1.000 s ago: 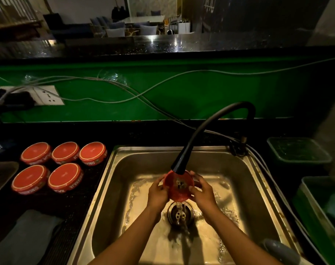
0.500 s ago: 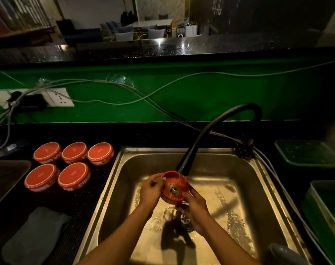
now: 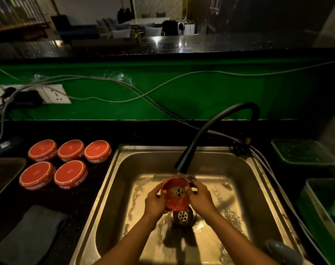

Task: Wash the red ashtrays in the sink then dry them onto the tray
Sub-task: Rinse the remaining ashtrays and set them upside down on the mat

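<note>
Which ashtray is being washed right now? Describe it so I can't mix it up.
Find the steel sink and its black faucet. Just under the spout, above the drain, the left hand and right hand hold one red ashtray. Unlike the five upside-down ashtrays on the counter, its hollow faces up.

2 bare forearms, no sleeves, left hand (image 3: 155, 202) and right hand (image 3: 201, 199) ungloved.

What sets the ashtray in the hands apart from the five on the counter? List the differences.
The held ashtray is over the sink, gripped by the left hand and right hand; the five counter ashtrays sit untouched left of the sink.
The held ashtray is tilted, showing its hollow inside; the counter ashtrays lie flat side up.
The held ashtray is under the faucet stream; the counter ashtrays are away from it.
All are red and round.
</note>
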